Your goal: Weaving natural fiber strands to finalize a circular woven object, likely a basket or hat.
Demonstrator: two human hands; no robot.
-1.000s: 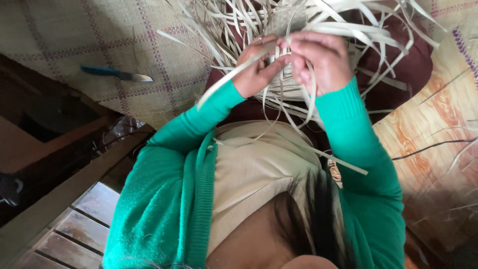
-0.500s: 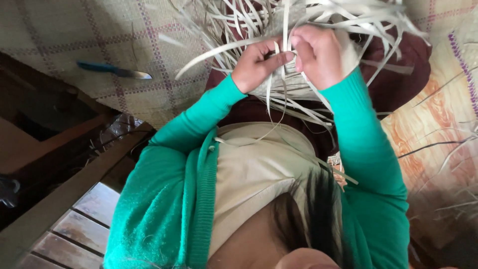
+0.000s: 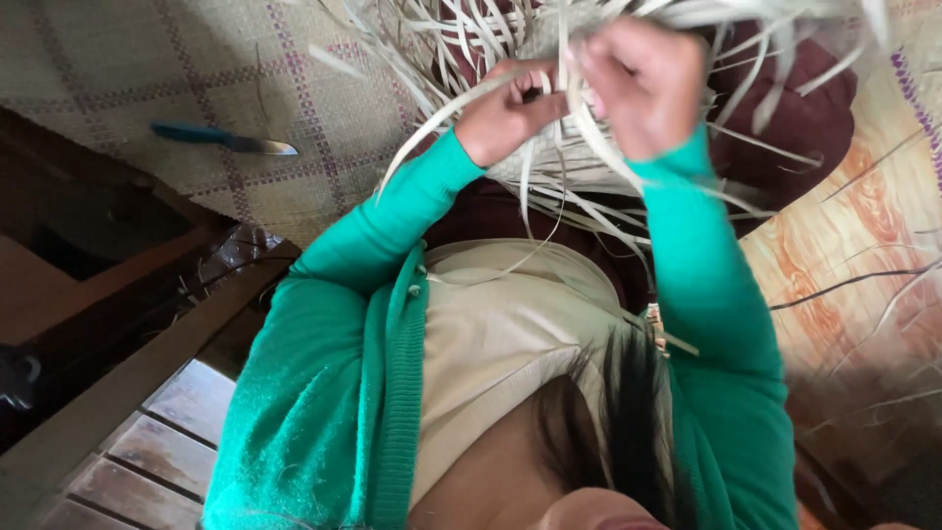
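Straw strips [image 3: 549, 186] form only a small woven patch between the left hand [image 3: 505, 116] and right hand [image 3: 643, 88], both pinching strips, many ends loose.

strips [image 3: 549, 186]: matt pale fibre | mat [image 3: 118, 59]: rough woven | knife [image 3: 224, 138]: glossy metal blade

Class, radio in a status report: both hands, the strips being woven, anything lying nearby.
Left hand and right hand both gripping pale straw strips. Loose strip ends fan out around hands. Blue-handled knife lies apart on woven mat.
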